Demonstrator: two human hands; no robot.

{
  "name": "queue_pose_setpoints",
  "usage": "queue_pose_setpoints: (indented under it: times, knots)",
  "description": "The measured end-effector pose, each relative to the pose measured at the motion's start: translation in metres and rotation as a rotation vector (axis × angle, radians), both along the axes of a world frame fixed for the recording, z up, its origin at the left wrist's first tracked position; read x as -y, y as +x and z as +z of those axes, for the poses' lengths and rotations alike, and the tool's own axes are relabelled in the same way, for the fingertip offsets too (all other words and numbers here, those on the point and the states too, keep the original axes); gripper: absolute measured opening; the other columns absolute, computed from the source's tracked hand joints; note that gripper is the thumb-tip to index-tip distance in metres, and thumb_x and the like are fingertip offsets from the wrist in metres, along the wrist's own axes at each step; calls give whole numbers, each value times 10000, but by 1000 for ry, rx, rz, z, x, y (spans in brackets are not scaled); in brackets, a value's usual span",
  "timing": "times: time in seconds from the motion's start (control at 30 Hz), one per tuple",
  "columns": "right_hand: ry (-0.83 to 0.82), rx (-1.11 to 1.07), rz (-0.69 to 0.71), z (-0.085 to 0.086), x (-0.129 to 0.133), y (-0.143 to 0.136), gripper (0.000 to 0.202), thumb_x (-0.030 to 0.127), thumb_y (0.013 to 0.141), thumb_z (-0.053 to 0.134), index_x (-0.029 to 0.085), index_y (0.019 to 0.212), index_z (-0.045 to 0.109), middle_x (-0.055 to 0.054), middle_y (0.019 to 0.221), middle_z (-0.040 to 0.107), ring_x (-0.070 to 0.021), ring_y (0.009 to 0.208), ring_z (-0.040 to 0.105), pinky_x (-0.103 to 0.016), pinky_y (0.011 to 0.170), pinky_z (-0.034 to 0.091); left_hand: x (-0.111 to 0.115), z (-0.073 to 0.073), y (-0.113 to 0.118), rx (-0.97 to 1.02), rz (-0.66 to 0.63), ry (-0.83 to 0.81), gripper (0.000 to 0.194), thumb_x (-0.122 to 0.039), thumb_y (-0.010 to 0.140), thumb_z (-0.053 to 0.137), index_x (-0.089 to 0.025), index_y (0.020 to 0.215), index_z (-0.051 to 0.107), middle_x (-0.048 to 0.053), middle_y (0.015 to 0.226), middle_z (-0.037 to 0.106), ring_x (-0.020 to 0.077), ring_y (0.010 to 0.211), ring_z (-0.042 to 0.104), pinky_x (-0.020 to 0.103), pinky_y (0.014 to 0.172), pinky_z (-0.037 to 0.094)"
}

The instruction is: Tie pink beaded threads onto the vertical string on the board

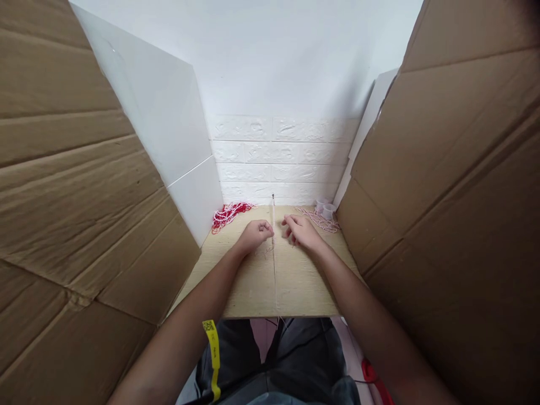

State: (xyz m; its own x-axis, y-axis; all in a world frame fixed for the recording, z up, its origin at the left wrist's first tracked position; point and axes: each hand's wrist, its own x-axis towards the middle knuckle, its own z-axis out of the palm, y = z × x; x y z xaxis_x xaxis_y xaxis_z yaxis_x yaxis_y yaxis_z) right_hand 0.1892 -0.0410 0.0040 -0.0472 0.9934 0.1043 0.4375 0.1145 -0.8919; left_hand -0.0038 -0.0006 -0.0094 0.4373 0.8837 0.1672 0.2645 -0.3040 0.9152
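Observation:
A pale cord (pixel 275 275) runs down the middle of the wooden board (pixel 244 292), from a small hook (pixel 273 196) at the back to over the front edge. At its left side my left hand (pixel 256 234) has its fingers pinched together against the cord; whatever they hold is too small to make out. My right hand (pixel 300 230) is just right of the cord, fingers apart and slightly curled, holding nothing visible. Thin loose pinkish threads (pixel 266 252) lie below my left hand.
Red and white cord (pixel 230 216) is heaped at the back left. Pale pink cord (pixel 323 220) and small clear cups (pixel 327 210) lie at the back right. Cardboard walls (pixel 105 225) flank both sides; a white brick-patterned wall (pixel 282 152) closes the back.

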Motion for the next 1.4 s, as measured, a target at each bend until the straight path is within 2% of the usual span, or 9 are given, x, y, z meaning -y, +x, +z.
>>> queue_pose_setpoints:
  times: [0.13,0.3,0.43,0.57,0.67,0.87,1.13,1.27,1.4]
  knots:
    - [-55,42,59,-4,1,-2,465,514,1004,347,152,1014,637,-22,639,621,-128,423,508,-243,419,358,-1,-2,0,-1,28,-5,194,-350,659,653,-162,683,612,-58,553,504,91,528,399,239,538,288]
    - [85,179,62,-12,-6,-2,424,448,1000,382,151,881,661,-28,702,641,-141,625,569,-243,600,424,-5,-2,-2,18,67,-13,195,-359,677,645,-168,667,608,-64,514,473,96,514,394,246,544,301]
    - [207,234,67,-23,-12,-6,242,230,928,462,150,924,690,-47,850,697,-164,825,611,-261,787,446,-10,-4,-4,57,115,9,182,-344,678,636,-165,653,607,-46,546,519,106,551,442,255,579,339]
    - [316,322,24,-34,-14,-11,280,77,802,507,137,993,703,-77,951,686,-187,923,600,-284,877,451,-14,-5,-4,69,164,49,162,-325,675,629,-165,648,614,-32,612,557,118,615,482,260,626,378]
    - [378,412,-13,-40,-14,-15,301,88,797,529,128,1033,711,-109,1019,665,-216,1015,578,-318,955,444,-18,-7,-5,22,190,98,148,-308,684,610,-167,638,618,-26,626,568,128,638,500,266,649,402]
    - [398,629,16,-44,-14,-23,410,224,938,456,63,1257,658,-200,1432,545,-253,1358,438,-342,1171,286,-29,-14,-6,-111,242,161,131,-267,703,586,-167,667,664,6,682,657,163,701,590,285,712,462]
    - [213,804,87,-40,-28,-24,593,334,1019,320,34,1523,406,-198,1603,357,-269,1498,297,-405,1233,165,-38,-18,2,-212,280,170,242,-151,728,560,-148,894,736,85,934,756,202,873,686,306,860,532]
    - [169,839,142,-38,-38,-21,612,339,1037,249,46,1568,332,-166,1646,274,-259,1529,236,-408,1243,133,-35,-19,7,-331,255,306,405,-102,778,509,-120,1127,712,131,1170,714,227,1062,667,334,1005,505]
    - [166,868,158,-38,-45,-18,618,343,1042,208,51,1576,320,-143,1660,242,-249,1540,204,-407,1247,120,-33,-22,11,-502,177,466,444,-87,833,439,-56,1201,686,198,1323,639,267,1259,577,374,1145,400]
